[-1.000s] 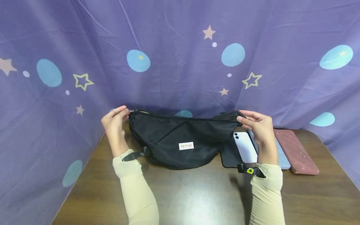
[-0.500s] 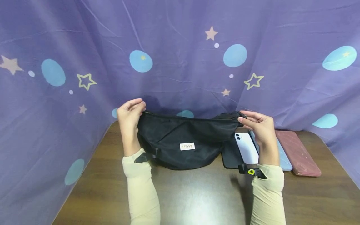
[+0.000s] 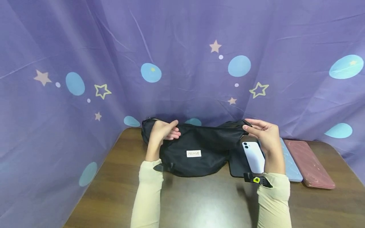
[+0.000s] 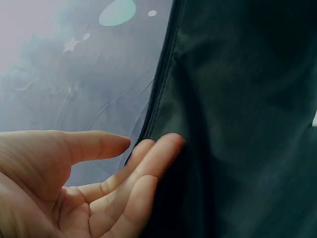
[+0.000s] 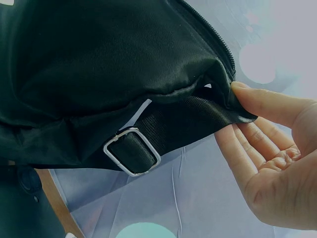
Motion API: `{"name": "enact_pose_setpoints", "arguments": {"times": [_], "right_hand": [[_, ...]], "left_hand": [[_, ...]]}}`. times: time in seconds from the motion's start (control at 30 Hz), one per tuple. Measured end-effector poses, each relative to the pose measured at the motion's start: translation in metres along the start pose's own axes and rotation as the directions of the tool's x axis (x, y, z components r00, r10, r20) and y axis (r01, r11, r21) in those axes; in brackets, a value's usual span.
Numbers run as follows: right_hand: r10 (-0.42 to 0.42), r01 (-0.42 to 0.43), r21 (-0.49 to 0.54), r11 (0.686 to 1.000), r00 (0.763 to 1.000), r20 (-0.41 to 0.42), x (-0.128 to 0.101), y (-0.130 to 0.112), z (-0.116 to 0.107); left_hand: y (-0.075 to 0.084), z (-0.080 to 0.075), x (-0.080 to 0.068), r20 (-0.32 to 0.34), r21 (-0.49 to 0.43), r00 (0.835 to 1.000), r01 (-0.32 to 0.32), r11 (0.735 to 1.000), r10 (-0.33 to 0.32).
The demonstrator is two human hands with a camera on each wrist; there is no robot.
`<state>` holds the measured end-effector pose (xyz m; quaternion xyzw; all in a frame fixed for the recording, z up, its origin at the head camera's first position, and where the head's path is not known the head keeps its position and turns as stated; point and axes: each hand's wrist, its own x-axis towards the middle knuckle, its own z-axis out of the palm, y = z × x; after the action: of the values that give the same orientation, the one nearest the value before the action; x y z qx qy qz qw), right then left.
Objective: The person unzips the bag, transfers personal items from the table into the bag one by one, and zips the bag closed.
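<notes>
Your left hand [image 3: 162,133] rests on the bag [image 3: 196,148] near its zip, fingers loosely straight and gripping nothing; your right hand [image 3: 263,133] pinches the bag's right end between thumb and forefinger, where the strap [image 5: 163,134] with its metal buckle [image 5: 131,151] joins; the bag lies on the table [image 3: 205,199] against the curtain [image 3: 182,47], label towards you; just right of it lie a dark case [image 3: 236,161], a white phone [image 3: 253,156], a blue case [image 3: 291,164] and a red case [image 3: 310,164], side by side.
</notes>
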<state>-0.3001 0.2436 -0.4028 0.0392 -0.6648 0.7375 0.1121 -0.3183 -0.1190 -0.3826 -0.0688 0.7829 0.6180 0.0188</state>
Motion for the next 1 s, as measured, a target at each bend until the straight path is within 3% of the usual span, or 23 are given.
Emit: {"name": "enact_pose_setpoints", "arguments": {"times": [0.1,0.27,0.4,0.6,0.77,0.9,1.0], "right_hand": [[-0.008,0.008,-0.003,1.0,1.0,0.017,0.0,-0.001,0.003],[-0.004,0.005,-0.018,1.0,0.999,0.049,-0.003,-0.003,0.008],[-0.005,0.008,-0.031,0.999,0.996,0.091,-0.005,-0.003,0.012],[-0.021,0.03,-0.061,0.998,0.99,0.141,-0.006,-0.003,0.019],[0.079,-0.059,-0.093,0.994,0.97,0.232,-0.007,-0.002,0.021],[0.125,-0.076,-0.169,0.983,0.945,0.302,-0.005,-0.003,0.018],[0.136,-0.046,-0.256,0.966,0.928,0.348,-0.004,-0.003,0.015]], "left_hand": [[-0.003,0.007,0.002,-0.013,0.03,1.0,0.025,0.999,-0.024],[-0.004,0.018,0.004,-0.095,0.118,0.995,0.041,0.992,-0.03],[-0.006,0.019,0.008,-0.165,0.151,0.985,0.071,0.986,-0.045],[-0.011,0.017,0.008,-0.248,0.048,0.969,0.032,0.998,-0.019],[-0.007,0.012,0.004,-0.291,-0.052,0.957,-0.004,0.999,-0.012],[0.005,0.006,0.003,-0.261,-0.198,0.965,-0.079,0.977,0.025],[0.013,0.002,0.006,-0.207,-0.244,0.978,-0.089,0.966,0.038]]}}
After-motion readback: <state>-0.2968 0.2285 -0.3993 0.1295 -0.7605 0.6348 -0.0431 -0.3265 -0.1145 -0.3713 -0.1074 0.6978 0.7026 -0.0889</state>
